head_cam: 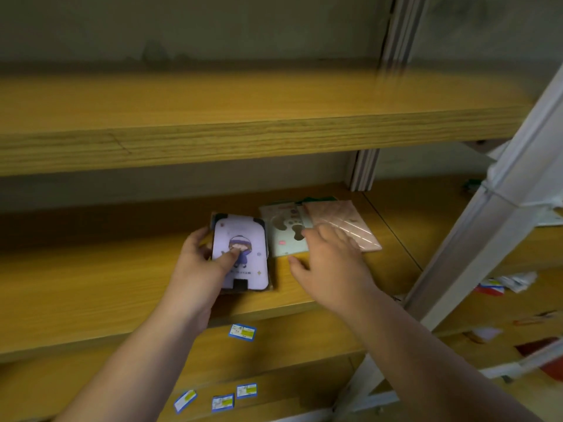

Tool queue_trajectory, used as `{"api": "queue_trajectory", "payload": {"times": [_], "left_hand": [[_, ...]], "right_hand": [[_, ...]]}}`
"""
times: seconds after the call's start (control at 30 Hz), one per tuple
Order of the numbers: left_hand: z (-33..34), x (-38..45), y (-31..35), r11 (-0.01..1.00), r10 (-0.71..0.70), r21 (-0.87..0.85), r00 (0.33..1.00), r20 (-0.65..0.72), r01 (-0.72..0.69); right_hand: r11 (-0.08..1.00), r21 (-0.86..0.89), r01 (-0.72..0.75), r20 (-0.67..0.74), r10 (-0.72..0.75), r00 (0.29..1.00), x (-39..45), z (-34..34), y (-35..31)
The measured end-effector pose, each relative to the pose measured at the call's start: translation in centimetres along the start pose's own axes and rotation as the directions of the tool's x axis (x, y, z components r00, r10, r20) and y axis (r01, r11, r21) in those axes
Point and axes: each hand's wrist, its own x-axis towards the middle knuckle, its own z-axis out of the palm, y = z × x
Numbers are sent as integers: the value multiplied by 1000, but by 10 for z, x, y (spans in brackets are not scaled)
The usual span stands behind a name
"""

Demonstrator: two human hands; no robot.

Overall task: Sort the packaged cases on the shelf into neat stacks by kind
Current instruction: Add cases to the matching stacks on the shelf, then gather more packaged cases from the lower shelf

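A lilac packaged case [243,239] with a cartoon figure lies on top of a small stack on the wooden shelf [91,284]. My left hand [204,260] grips that stack at its left edge, thumb pressed on the top case. To its right lies a pale green case [285,229] with a cut-out shape, and beside that a pink case [338,214] with diagonal lines. My right hand [329,257] rests with spread fingers over the near edges of the green and pink cases; I cannot tell whether it grips them.
An upper wooden shelf [243,135] overhangs the working shelf. A white metal post [487,220] slants down on the right. Blue and yellow price labels [242,332] stick on the shelf fronts below. More packaged goods [502,283] lie blurred at the far right.
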Motion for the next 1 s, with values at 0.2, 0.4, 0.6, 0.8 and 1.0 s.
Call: {"api": "queue_trajectory", "payload": {"times": [0.2,0.4,0.6,0.8,1.0], "left_hand": [[-21,-25,-5,994,-11,-105,1000,-15,10],[-35,-36,-5,989,-39,-144,999,-13,37],[-41,-42,0,959,-94,-264,994,50,104],[-42,-48,4,929,-121,-329,981,154,166],[-38,-48,5,891,-123,-404,966,227,208]], "right_hand": [[970,-242,-17,225,73,972,41,18,-23],[941,-339,-8,212,84,974,46,18,-33],[892,-440,103,392,88,916,59,-5,-59],[922,-382,61,165,3,986,56,-17,-55],[963,228,-143,-41,157,987,30,-33,-30]]}}
